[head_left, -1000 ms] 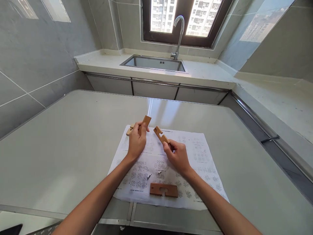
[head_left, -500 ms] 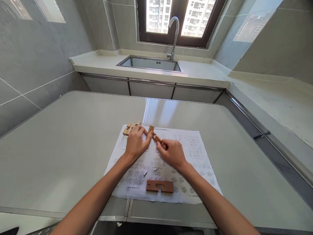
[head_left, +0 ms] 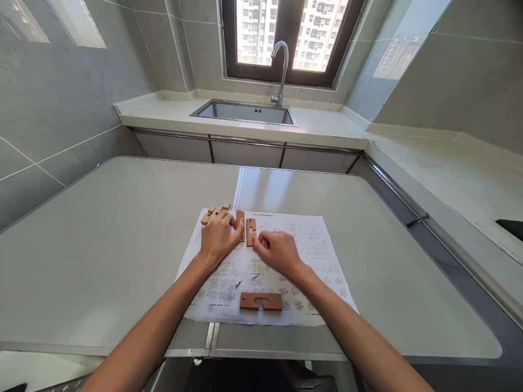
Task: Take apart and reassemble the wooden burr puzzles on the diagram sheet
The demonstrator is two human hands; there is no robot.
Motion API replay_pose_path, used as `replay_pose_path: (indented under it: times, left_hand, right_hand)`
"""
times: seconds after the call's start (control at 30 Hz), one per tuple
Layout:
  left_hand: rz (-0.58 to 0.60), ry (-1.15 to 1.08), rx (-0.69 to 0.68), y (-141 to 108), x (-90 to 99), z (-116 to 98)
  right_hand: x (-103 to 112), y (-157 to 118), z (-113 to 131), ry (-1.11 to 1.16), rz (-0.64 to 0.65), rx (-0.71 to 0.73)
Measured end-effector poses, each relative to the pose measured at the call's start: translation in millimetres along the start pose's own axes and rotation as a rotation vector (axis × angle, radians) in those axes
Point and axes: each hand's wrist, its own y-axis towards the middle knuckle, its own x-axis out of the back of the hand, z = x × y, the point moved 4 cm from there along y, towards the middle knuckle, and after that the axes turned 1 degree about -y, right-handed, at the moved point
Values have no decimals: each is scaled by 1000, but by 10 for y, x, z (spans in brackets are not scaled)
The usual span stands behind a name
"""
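— While the white printed paper sheet (head_left: 312, 275) is worked over, which step is in hand?

— A side-by-side placing, it is judged: a flat brown wooden strip (head_left: 240, 216) and a notched brown wooden piece (head_left: 249, 235) are set with their long sides facing, near the sheet's far edge, a narrow gap between them.

— How are they held?

— The strip appears to be pinched by the left hand (head_left: 218, 237), its fingers half curled and its thumb over the right edge. The notched piece is touched at its near right corner by the right hand (head_left: 280, 252), loosely curled; whether it is gripped cannot be told.

— And what is called for?

— Probably a light touch, so that neither piece is skewed; the pale wooden blocks (head_left: 206, 218) just beyond the left hand should not be bumped.
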Motion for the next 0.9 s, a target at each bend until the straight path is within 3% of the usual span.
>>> replay_pose_path:
  times: [0.13, 0.33, 0.43, 0.53, 0.7, 0.9]
  left_hand:
    - [24, 16, 7, -2, 25, -2]
    - [51, 52, 5, -4, 32, 11]
    - [70, 54, -1, -4, 8, 33]
    - [40, 40, -63, -11, -15, 19]
    - [-13, -72, -359, -67, -43, -135]
    - [128, -141, -529, -118, -146, -188]
  right_hand:
    - [173, -219, 50, 18, 68, 89]
    - [440, -1035, 236, 135, 232, 485]
    - [456, -1303, 245, 102, 255, 568]
    - [466, -1370, 206, 43, 190, 560]
    - [530, -1309, 127, -6, 198, 505]
    - [587, -1159, -78, -92, 88, 299]
